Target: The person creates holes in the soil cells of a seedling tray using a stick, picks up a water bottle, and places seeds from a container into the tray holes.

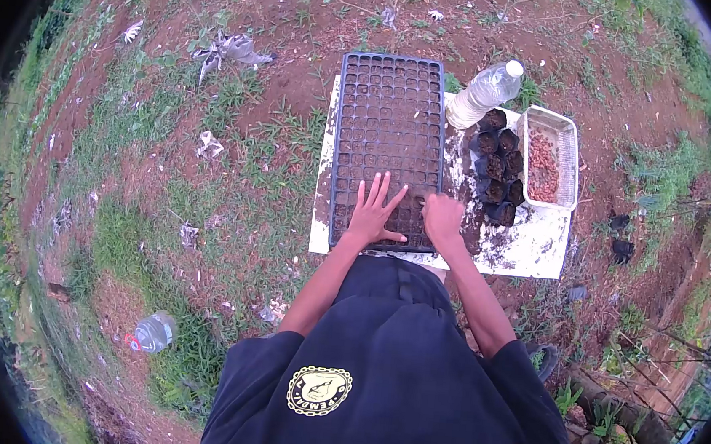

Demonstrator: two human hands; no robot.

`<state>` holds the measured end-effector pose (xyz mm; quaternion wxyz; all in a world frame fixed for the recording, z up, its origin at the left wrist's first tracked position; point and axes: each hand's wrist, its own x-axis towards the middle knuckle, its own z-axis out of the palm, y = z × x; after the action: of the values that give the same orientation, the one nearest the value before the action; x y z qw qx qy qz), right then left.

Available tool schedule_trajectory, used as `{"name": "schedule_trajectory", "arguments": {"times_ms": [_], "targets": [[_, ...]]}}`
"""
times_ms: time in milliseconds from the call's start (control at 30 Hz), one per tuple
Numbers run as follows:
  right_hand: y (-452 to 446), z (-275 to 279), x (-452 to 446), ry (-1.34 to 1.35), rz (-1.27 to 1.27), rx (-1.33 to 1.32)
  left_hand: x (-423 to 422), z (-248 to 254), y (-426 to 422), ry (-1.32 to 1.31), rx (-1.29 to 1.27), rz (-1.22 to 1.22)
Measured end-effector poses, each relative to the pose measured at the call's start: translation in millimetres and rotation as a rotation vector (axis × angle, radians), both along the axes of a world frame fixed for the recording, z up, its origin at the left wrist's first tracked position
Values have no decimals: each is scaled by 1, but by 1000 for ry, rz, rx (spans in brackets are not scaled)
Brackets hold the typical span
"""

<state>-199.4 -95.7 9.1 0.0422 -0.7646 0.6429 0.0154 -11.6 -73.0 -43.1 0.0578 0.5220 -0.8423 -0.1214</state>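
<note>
A black seedling tray (pixel 389 132) with many small square cells of dark soil lies lengthwise before me on a white board. My left hand (pixel 375 214) rests on the tray's near part with its fingers spread, holding nothing. At the tray's near right edge, my right hand (pixel 443 218) is closed, its fingers curled down toward the cells. Whether anything sits between those fingers is hidden. Right of the tray stand several black soil-filled seedling bags (pixel 496 167), and beside them a white plastic basket (pixel 576 161) holds small reddish-brown pieces (pixel 544 167).
A clear plastic bottle (pixel 490 90) with a white cap leans at the board's far edge. Soil is smeared over the white board (pixel 531 250). Another clear bottle (pixel 155 332) lies on the grass at left. A crumpled grey plastic piece (pixel 234 49) lies farther off.
</note>
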Motion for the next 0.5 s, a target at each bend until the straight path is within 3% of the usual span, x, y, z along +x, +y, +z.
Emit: {"name": "schedule_trajectory", "arguments": {"times_ms": [167, 233, 300, 433, 500], "targets": [[-15, 16, -19, -304, -101, 55, 0, -2, 0, 25, -3, 7], [-13, 17, -17, -303, -102, 61, 0, -2, 0, 18, -4, 10], [-10, 14, -11, -74, -47, -30, -1, -2, 0, 10, -8, 7], [-9, -5, -6, -61, 4, -92, 0, 0, -1, -17, 16, 1], [-12, 3, -7, -162, -67, 11, 0, 0, 0, -14, 17, 2]]}}
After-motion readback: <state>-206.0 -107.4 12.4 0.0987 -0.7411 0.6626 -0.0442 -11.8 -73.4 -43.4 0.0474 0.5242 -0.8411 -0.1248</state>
